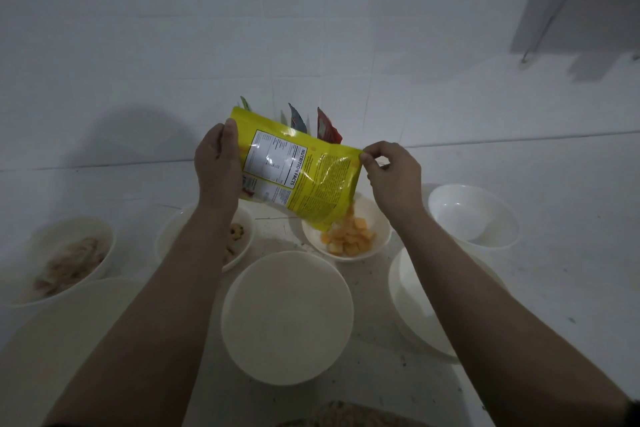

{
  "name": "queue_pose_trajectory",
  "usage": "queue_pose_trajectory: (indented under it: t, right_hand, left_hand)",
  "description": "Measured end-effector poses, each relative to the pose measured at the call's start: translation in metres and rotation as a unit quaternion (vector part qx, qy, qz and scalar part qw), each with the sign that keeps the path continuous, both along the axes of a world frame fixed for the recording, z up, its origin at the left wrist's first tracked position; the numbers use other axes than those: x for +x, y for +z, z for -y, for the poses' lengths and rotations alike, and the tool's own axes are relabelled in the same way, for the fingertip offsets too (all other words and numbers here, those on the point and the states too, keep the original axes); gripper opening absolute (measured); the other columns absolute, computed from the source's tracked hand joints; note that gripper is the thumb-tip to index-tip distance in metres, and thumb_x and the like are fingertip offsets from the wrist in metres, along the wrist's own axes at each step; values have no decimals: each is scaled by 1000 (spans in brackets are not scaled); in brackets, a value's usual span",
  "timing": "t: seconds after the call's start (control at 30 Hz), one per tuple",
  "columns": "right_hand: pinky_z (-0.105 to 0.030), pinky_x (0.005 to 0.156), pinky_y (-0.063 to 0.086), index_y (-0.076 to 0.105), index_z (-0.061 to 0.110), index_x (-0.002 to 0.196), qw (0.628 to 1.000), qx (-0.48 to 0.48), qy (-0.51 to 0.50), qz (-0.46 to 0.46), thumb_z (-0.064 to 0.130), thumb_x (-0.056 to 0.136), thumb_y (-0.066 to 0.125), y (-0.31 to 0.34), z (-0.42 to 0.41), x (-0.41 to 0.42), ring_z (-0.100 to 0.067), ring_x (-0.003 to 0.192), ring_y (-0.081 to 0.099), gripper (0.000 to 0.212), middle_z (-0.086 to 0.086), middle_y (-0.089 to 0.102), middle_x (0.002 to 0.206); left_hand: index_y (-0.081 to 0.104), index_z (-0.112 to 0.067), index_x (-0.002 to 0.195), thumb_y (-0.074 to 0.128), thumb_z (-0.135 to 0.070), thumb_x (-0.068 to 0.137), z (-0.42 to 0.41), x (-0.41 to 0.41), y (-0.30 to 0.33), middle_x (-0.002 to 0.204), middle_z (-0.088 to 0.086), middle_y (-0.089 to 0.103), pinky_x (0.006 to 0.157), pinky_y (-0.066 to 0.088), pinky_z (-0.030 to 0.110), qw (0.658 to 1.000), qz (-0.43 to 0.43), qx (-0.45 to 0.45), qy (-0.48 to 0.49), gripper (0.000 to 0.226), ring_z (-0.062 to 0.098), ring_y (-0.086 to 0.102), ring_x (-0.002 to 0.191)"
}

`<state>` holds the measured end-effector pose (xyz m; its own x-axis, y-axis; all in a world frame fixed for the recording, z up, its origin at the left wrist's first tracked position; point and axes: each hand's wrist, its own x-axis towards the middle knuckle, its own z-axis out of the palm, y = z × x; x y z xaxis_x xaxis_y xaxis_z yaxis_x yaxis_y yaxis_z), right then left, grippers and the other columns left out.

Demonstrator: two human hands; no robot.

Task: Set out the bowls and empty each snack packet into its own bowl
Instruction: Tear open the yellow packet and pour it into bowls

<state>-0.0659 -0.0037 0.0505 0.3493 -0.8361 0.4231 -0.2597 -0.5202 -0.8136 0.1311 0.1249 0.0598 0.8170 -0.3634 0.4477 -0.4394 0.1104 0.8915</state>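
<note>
A yellow snack packet [304,170] with a nutrition label hangs tilted, its mouth pointing down over a white bowl [379,236]. Orange square crackers [349,236] lie in that bowl and some are falling from the packet. My left hand [218,163] grips the packet's left end. My right hand [391,173] pinches its upper right corner. Other white bowls stand around: one with pale snacks [104,236] at the left, one with dark-speckled snacks [246,218] partly behind my left arm, and empty ones at the centre front [287,319], right front [415,315] and far right [474,218].
More packets, a red one [327,128], a blue-grey one [297,120] and a green one [245,103], lean against the tiled wall behind the yellow packet. Another large bowl [52,340] fills the lower left. A bowl of snacks [346,418] shows at the bottom edge.
</note>
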Motion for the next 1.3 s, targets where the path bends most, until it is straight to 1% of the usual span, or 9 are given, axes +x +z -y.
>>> queue_pose_trajectory:
  t: [0.17,0.3,0.4,0.47,0.7,0.8,0.9,1.2,1.3]
  right_hand:
    - [-28,76,44,69,18,82,1000,-26,8,-10,15,88,66,4,-1,3,-14,79,59,8,12,60,83]
    - [-26,74,43,68,18,83,999,-27,16,-10,15,89,65,5,-1,6,-14,76,60,8,12,60,83]
    - [-32,77,49,67,19,82,999,-27,20,-14,15,89,65,5,-1,7,-20,78,64,8,10,61,85]
    - [-33,78,49,68,18,82,999,-33,21,-19,15,89,65,5,-1,8,-20,77,64,8,12,60,83]
    - [-26,70,46,65,17,84,997,-70,20,-12,13,90,63,6,-1,11,-22,75,63,8,7,59,86]
    - [-28,72,48,65,16,85,997,-72,16,-9,14,91,62,7,1,11,-22,76,63,7,8,58,87]
    - [-23,69,45,64,16,84,997,-69,14,-6,13,91,62,8,1,12,-22,76,63,8,7,58,88]
    - [-36,74,52,59,22,82,998,-57,17,4,14,92,60,8,-1,16,-24,76,64,12,9,57,88]
    - [-38,73,53,62,18,83,998,-58,19,9,16,91,61,8,-1,16,-21,75,63,9,8,59,88]
  left_hand:
    - [27,-24,63,45,-29,101,-3,4,-2,59,-7,27,51,25,23,1000,-7,1,5,42,1,26,53]
    - [27,-24,64,46,-30,101,-4,5,-2,60,-6,26,52,24,25,1000,-15,-6,6,42,3,26,54]
    - [27,-24,64,46,-30,101,-5,6,-2,60,-7,26,52,24,25,1000,-16,-6,7,42,2,25,54]
    - [27,-24,64,46,-30,101,-5,6,-2,60,-7,26,52,24,24,1000,-19,-8,5,42,2,25,54]
    - [28,-24,64,45,-28,101,-4,4,1,60,-8,27,51,24,22,1000,-25,-13,7,42,1,26,53]
    - [27,-24,64,45,-29,101,-3,3,3,60,-9,26,50,24,21,999,-28,-16,2,42,1,25,52]
    - [27,-24,64,45,-29,102,-3,3,4,59,-10,26,50,24,20,999,-28,-22,-3,42,1,25,52]
    - [27,-24,63,45,-30,102,-6,4,1,60,-8,26,51,24,22,999,-34,-20,9,43,1,26,52]
    - [27,-24,63,45,-29,102,-8,5,1,60,-8,26,50,24,20,999,-41,-19,17,43,1,26,51]
